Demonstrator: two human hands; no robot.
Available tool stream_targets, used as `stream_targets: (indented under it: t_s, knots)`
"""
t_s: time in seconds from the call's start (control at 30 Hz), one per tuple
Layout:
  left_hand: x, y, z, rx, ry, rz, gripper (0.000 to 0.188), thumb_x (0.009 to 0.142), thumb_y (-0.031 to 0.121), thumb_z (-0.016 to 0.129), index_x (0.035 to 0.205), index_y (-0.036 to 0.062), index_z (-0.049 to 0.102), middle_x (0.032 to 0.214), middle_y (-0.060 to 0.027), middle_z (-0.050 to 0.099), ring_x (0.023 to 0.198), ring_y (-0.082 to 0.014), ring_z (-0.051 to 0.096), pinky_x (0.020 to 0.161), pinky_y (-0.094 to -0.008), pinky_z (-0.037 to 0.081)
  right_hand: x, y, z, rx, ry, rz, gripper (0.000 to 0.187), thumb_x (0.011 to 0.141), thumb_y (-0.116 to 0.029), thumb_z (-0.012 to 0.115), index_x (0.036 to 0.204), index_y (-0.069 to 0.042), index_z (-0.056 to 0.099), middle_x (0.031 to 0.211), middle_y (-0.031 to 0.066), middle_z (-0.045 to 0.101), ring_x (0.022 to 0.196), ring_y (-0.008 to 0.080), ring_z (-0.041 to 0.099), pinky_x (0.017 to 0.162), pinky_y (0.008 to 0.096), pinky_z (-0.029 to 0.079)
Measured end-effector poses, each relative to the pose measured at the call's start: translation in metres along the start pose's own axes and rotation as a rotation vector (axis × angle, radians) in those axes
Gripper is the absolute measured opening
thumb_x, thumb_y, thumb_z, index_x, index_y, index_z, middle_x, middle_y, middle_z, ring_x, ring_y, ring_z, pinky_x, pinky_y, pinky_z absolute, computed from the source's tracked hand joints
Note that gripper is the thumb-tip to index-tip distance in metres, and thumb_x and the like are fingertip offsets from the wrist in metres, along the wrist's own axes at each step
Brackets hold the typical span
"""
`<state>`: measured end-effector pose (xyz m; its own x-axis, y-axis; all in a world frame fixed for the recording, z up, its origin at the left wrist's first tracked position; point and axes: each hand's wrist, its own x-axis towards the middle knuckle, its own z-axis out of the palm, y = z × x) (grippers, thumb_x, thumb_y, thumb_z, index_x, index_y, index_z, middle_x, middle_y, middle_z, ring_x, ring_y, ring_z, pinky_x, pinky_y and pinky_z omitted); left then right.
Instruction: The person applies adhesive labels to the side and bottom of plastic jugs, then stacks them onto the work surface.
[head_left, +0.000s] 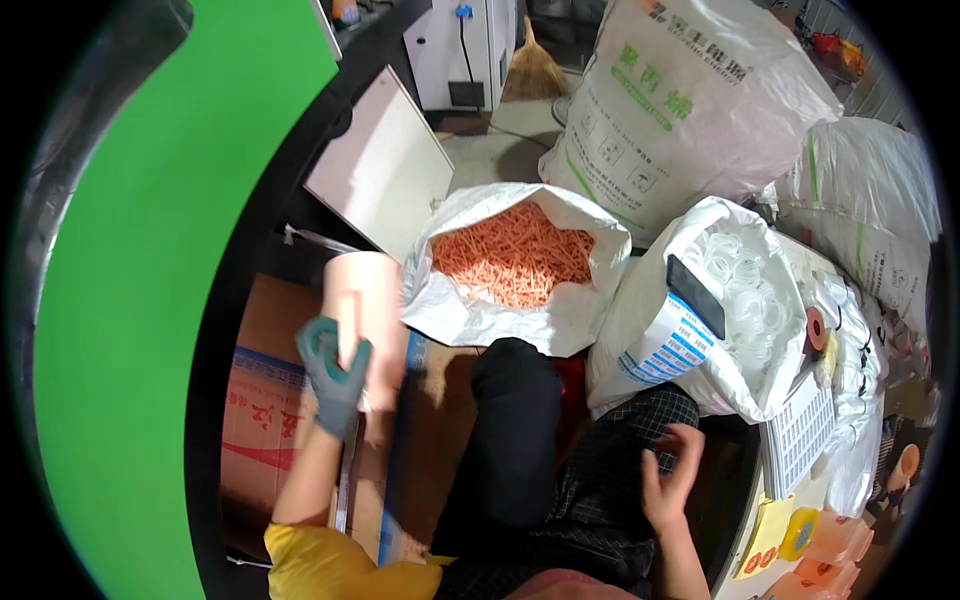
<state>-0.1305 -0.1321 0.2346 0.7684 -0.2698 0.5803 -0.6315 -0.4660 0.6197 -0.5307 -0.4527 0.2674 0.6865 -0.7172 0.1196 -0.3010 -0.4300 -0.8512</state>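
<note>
My left hand (334,382), in a grey and green glove, is closed round the handle of a pale pink plastic jug (376,300). The jug is held over the cardboard boxes, left of a white sack (455,315) of thin orange-pink plastic pieces (515,255). Bare and holding nothing, my right hand (672,482) hovers beside my right knee with its fingers loosely bent and apart. Beyond that knee stands a white sack (640,345) filled with clear plastic rings (745,300). A dark phone (696,297) rests on this sack's near side.
A green machine panel (130,300) with a black edge runs along the left. Cardboard boxes (265,420) lie beneath my left arm. Large full sacks (680,110) stand at the back right. The table at right carries papers (800,435) and pink plastic parts (835,540).
</note>
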Motion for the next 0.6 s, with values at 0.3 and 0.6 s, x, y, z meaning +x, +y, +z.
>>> stream_targets:
  t_s: [0.3, 0.6]
  knots:
    - [-0.066, 0.202, 0.018, -0.719, -0.777, 0.036, 0.034, 0.102, 0.018, 0.064, 0.13, -0.0014, 0.064, 0.14, -0.0179, 0.058, 0.128, -0.0329, 0.057, 0.11, -0.0433, 0.044, -0.03, -0.058, 0.065, 1.378, -0.471, 0.793, 0.095, 0.103, -0.079, 0.028, 0.165, -0.007, 0.031, 0.167, 0.0154, 0.041, 0.152, 0.0354, 0.043, 0.124, 0.0509, 0.038]
    - [-0.121, 0.269, 0.106, -0.697, -0.655, 0.006, 0.026, 0.104, 0.01, 0.062, 0.129, 0.0007, 0.066, 0.125, -0.0153, 0.071, 0.114, -0.034, 0.068, 0.104, -0.0417, 0.052, -0.124, 0.012, -0.007, 0.8, -0.15, 0.641, 0.061, 0.092, -0.034, 0.08, 0.135, 0.002, 0.056, 0.116, 0.0135, 0.07, 0.096, 0.0219, 0.07, 0.081, 0.0349, 0.058]
